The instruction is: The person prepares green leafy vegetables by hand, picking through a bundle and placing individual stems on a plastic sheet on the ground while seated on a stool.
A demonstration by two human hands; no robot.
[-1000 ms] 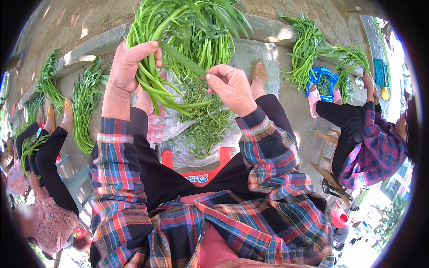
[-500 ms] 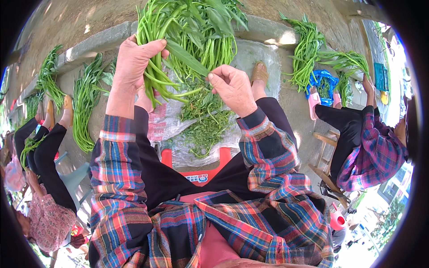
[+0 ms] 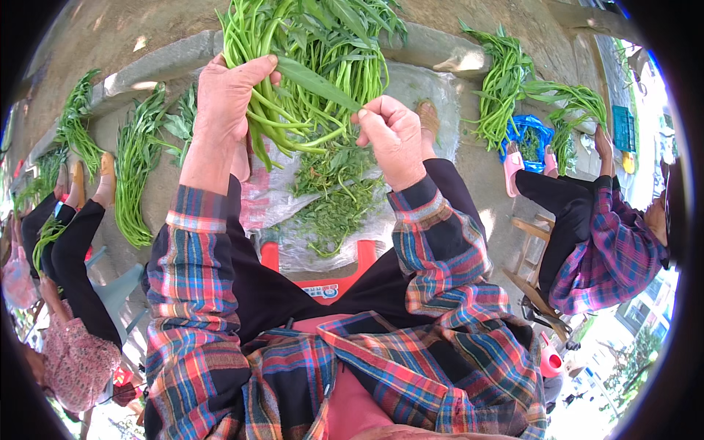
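Observation:
My left hand (image 3: 233, 94) is closed around a bunch of water spinach (image 3: 255, 29), its stem ends hanging below the wrist side. From under the left thumb a long green leaf (image 3: 317, 81) stretches across to my right hand (image 3: 393, 139). There the thumb and forefinger pinch its tip. Behind the held stems lies a larger pile of water spinach (image 3: 367, 70) on a pale plastic sheet (image 3: 282, 194). Below it, between my feet, is a heap of loose leaves and trimmings (image 3: 334, 213).
A red plastic stool (image 3: 345, 282) is beneath me. Water spinach bundles (image 3: 136, 176) lie at left, and another bundle (image 3: 502, 88) at right. A blue plastic bag (image 3: 532, 136) stands near a seated person (image 3: 601, 242); another person (image 3: 81, 352) sits at left. A stone kerb (image 3: 433, 51) runs behind.
My right hand has shifted slightly up and to the right with the leaf tip, and the leaf looks straighter. The left hand still grips the bunch, moved a little.

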